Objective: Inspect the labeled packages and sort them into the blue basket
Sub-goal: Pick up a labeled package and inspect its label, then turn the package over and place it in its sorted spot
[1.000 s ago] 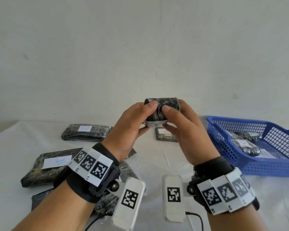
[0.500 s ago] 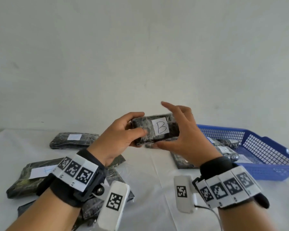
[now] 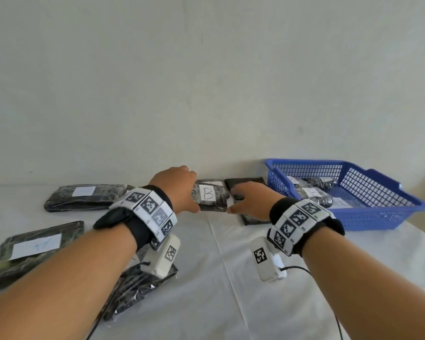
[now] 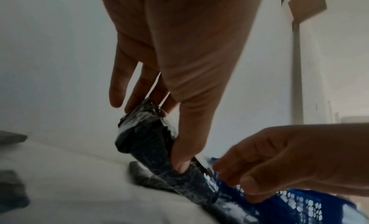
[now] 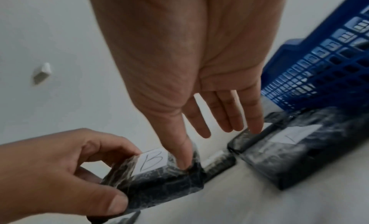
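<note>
- My left hand (image 3: 179, 190) grips the B-labelled package (image 3: 210, 198) by its left end — thumb on the near edge, fingers curled over the far side — and holds it low over the table (image 3: 231, 278), in front of the wall, with the label facing up.
- My right hand (image 3: 252, 204) is open, its fingers straight. In the right wrist view only the thumb touches the package's right end, so the real hold is one-sided.
- The wrap looks glossy. I judge the package could pivot or slip from the left pinch if I swing it quickly.
- The blue basket (image 3: 378, 217) stands to the right, apart from the package, with several labelled packages already inside. If I carry this one low, it could catch the near rim, or push the basket along the table.
- A dark package (image 3: 249, 182) lies between my hands and the basket — my right fingers hang just over it, and a careless sweep could drag it along.
- Whether a B package belongs in the basket I cannot tell, so a mis-sort is a risk.
- The A-labelled package (image 3: 35, 246) lies well to the left.
</note>
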